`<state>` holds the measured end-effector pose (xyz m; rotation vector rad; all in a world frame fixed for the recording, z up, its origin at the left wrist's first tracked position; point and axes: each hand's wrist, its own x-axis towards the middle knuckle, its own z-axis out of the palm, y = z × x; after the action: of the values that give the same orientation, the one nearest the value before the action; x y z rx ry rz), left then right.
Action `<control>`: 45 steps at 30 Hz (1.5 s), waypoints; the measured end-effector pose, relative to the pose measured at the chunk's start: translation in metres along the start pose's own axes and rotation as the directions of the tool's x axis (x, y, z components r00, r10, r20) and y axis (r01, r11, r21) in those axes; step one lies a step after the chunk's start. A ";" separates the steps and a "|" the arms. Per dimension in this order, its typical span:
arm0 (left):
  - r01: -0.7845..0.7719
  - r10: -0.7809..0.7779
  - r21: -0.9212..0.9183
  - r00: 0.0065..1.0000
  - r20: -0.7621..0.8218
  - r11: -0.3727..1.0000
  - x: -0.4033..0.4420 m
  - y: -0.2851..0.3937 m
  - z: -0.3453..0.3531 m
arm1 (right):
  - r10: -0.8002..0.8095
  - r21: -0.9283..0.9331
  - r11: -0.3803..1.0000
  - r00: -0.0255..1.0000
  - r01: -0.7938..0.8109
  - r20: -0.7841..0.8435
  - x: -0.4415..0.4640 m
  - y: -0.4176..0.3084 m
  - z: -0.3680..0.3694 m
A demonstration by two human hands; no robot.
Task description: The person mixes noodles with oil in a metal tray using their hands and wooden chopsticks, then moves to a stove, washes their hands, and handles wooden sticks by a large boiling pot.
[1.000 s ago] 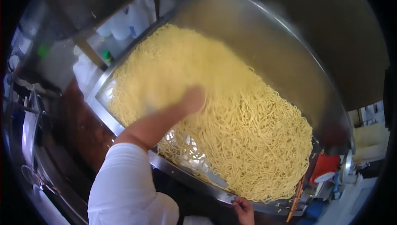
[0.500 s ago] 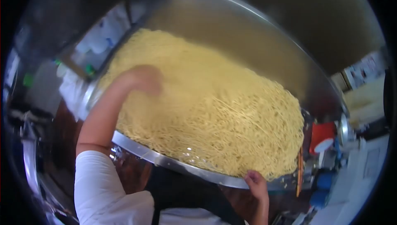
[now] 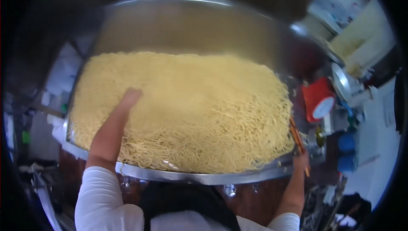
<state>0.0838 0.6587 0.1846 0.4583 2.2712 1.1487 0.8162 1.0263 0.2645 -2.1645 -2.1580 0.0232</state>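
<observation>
A wide mound of yellow noodles (image 3: 182, 116) covers most of a metal table with a raised rim (image 3: 170, 176). My left hand (image 3: 134, 95) is at the surface of the noodles, left of the middle. Motion and haze smear its fingers, so their pose is unclear. Off the right end of the mound, a pair of long wooden chopsticks (image 3: 296, 135) lies slantwise across the table's edge. My right hand (image 3: 301, 159) is closed around their lower part, though the single fingers are hard to make out.
A red scale with a round white dial (image 3: 313, 99) stands right of the noodles. Beside it is a metal bowl (image 3: 341, 81). Blue containers (image 3: 347, 152) are farther right. A metal wall rises behind the mound, and haze hangs over the noodles.
My right hand has left the front rim and moved right to the chopsticks. My left hand has shifted within the left part of the mound. The view has turned, levelling the table.
</observation>
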 end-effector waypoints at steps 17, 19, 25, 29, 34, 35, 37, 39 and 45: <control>-0.061 0.064 -0.087 0.998 0.028 0.994 0.003 0.132 -0.251 | -0.128 -0.138 0.979 0.981 0.148 0.146 -0.025 -0.008 -0.091; 0.081 -0.092 0.251 0.995 0.031 0.965 -0.034 0.155 -0.230 | -0.231 -0.188 0.948 0.961 0.257 0.150 -0.038 -0.016 -0.143; -0.124 -0.069 0.460 0.923 0.380 0.879 0.022 -0.020 -0.146 | -0.192 -0.391 0.864 0.924 0.318 0.330 -0.139 -0.154 -0.328; -0.359 -0.182 0.522 0.663 0.726 0.774 -0.068 0.072 -0.070 | -0.368 -0.213 0.859 0.850 0.466 0.378 -0.183 -0.227 -0.352; -0.360 0.041 0.577 0.870 0.491 0.733 -0.054 0.067 -0.084 | -0.561 -0.232 0.703 0.725 0.673 0.400 -0.228 -0.321 -0.334; -0.252 0.025 0.645 0.941 0.339 0.721 -0.041 0.075 -0.106 | -0.560 -0.240 0.701 0.727 0.671 0.397 -0.234 -0.328 -0.332; -0.126 -0.087 0.615 0.948 0.305 0.779 0.001 0.071 -0.128 | -0.508 -0.346 0.676 0.751 0.651 0.422 -0.256 -0.351 -0.331; -0.190 0.022 0.624 0.964 0.266 0.758 -0.005 0.060 -0.115 | -0.555 -0.286 0.678 0.726 0.677 0.406 -0.266 -0.352 -0.329; -0.551 0.602 0.646 0.780 0.172 0.529 -0.170 0.014 -0.062 | -0.526 -0.245 0.646 0.654 0.723 0.544 -0.246 -0.370 -0.275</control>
<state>0.1815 0.5394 0.2802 1.5935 2.6368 0.5285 0.4654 0.7673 0.5527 -1.4637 -3.3930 -0.0546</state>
